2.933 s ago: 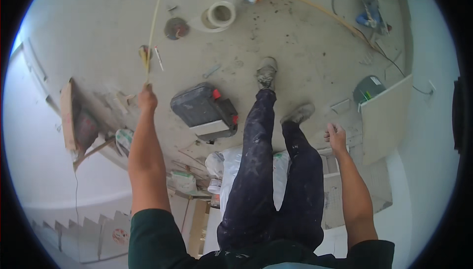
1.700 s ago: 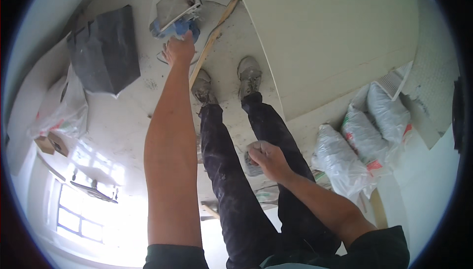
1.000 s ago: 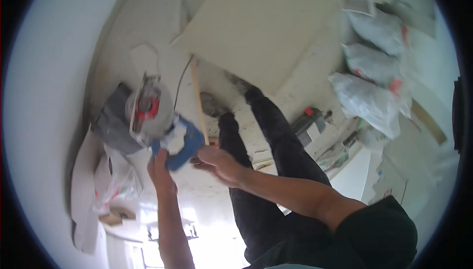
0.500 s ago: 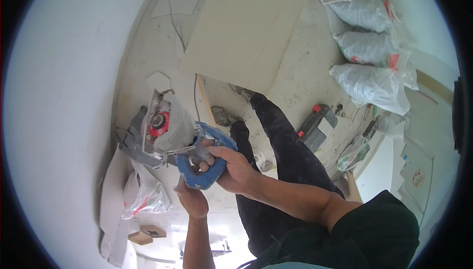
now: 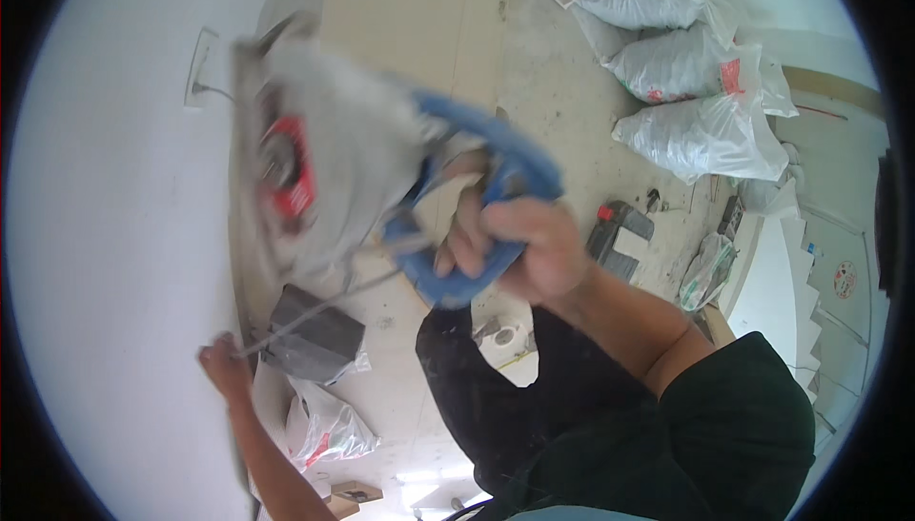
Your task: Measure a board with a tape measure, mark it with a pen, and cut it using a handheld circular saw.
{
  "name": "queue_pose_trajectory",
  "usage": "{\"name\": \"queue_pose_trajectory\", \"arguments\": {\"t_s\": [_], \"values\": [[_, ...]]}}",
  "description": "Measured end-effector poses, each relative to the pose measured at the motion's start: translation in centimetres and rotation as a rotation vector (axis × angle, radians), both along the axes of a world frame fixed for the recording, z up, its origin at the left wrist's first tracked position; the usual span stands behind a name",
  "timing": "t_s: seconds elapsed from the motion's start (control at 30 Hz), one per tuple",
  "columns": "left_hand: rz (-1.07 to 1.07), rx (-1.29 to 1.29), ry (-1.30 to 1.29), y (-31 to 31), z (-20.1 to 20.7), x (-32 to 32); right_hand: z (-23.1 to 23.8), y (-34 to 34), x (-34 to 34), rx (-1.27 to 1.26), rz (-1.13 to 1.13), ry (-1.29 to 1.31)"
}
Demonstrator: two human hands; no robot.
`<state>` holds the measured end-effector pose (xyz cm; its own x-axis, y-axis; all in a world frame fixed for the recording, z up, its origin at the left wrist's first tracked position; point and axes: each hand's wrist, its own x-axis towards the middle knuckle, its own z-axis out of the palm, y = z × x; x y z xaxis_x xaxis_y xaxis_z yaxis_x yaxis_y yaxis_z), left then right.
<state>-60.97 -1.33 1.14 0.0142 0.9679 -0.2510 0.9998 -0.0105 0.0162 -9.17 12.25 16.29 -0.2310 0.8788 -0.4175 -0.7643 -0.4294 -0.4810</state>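
My right hand point(image 5: 519, 249) is closed around the blue handle of a circular saw point(image 5: 334, 168), a grey tool with a red patch on its guard. The saw is lifted close to the camera and blurred by motion. A thin power cord point(image 5: 315, 311) runs down-left from the saw to my left hand point(image 5: 224, 368), which grips it low by the white wall. My dark trouser legs point(image 5: 496, 397) stand on the dusty floor below the saw.
A large pale board point(image 5: 410, 16) lies on the floor ahead. Three filled white sacks point(image 5: 696, 73) sit at the upper right. A dark tool case point(image 5: 620, 230), a grey box point(image 5: 319, 335) and a clear plastic bag point(image 5: 324, 426) lie nearby. A wall socket point(image 5: 202, 63) is on the left wall.
The saw has come up from the floor toward the camera in my right hand. My left hand has left the handle and moved down-left to the cord by the wall.
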Motion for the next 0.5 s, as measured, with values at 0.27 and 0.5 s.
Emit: {"name": "queue_pose_trajectory", "arguments": {"t_s": [0.27, 0.5], "values": [[-0.148, 0.307, -0.425, 27.9, -1.0, 24.1, -4.8, 15.9, 17.5, 0.003, -0.158, -0.886], [-0.27, -0.22, -0.188, 42.6, -7.9, 43.1, -10.4, 27.9, 29.1, -0.123, -0.276, -0.992]]}}
